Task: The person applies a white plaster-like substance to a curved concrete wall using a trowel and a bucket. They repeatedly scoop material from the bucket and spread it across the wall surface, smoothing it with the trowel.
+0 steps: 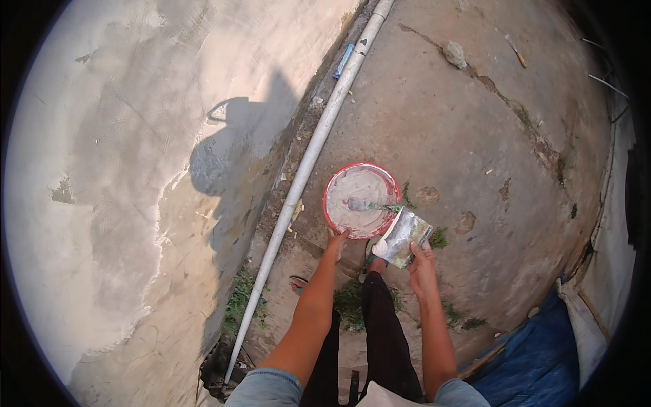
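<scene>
A round red tub (328, 216) holds pale, wet plaster (359, 186) with a swirled surface. My left hand (338, 241) grips its near-left rim, fingers partly hidden by the tub. In the plaster lies a putty knife (366, 204), its coated blade toward the middle and its green handle toward the right rim. My right hand (423, 266) is closed on a flat rectangular metal plastering trowel (405, 236), just right of the tub. White plaster clings to the trowel's left edge; its handle is out of sight.
A partly skim-coated wall (122, 169) rises on the left. Along its foot runs a long grey pipe (308, 166). Cracked concrete ground carries a loose stone (454, 54) and a thin tool with an orange handle (519, 57). Blue tarpaulin (536, 353) lies lower right.
</scene>
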`<state>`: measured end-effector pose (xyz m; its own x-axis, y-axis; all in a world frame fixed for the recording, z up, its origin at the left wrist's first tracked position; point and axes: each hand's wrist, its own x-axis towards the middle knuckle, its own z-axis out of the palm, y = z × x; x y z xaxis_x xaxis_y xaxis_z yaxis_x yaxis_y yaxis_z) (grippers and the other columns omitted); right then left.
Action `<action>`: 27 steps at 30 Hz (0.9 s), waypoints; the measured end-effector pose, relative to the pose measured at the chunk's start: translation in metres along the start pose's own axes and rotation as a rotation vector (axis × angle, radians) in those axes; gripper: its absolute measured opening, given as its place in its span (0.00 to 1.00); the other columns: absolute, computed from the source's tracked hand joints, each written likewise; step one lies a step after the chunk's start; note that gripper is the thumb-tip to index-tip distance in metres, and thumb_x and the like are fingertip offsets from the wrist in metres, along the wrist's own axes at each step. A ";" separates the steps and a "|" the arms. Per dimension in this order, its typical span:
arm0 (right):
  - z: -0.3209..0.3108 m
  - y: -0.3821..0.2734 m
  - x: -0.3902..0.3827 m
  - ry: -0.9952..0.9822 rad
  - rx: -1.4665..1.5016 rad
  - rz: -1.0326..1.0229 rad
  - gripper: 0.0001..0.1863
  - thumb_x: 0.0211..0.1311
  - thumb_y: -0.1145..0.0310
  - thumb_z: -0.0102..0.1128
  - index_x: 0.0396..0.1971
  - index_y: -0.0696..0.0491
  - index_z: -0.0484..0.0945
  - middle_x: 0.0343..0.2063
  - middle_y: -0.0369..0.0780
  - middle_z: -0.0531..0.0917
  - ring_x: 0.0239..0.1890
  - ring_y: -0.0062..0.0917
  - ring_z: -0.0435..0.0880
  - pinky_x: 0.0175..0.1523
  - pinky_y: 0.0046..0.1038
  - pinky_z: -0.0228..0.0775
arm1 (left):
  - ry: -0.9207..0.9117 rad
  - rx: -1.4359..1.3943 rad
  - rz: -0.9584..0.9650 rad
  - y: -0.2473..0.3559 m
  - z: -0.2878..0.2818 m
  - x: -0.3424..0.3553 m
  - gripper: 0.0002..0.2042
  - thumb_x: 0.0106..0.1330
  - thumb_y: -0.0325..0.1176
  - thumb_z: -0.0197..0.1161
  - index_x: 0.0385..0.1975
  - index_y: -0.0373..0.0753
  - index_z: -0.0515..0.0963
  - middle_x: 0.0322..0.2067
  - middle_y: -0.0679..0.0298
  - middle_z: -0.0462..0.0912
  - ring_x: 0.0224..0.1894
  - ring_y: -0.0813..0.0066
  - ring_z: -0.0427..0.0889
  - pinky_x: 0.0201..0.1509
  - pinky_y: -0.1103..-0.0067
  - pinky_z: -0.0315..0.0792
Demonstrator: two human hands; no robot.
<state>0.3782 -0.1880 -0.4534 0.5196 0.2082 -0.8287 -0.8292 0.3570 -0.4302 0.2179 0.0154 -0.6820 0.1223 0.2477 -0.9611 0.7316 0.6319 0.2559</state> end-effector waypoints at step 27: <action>0.098 -0.046 -0.147 -0.137 0.048 -0.179 0.20 0.69 0.70 0.53 0.59 0.55 0.68 0.51 0.38 0.79 0.50 0.24 0.80 0.55 0.31 0.73 | -0.614 1.031 0.388 -0.089 -0.131 -0.539 0.19 0.72 0.45 0.52 0.45 0.34 0.79 0.35 0.52 0.81 0.43 0.62 0.80 0.50 0.66 0.74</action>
<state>0.3598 -0.1461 -0.2770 0.6831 0.2582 -0.6832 -0.7124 0.4418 -0.5453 -0.0011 -0.0784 -0.1729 0.5341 -0.2683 -0.8017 0.7264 -0.3395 0.5976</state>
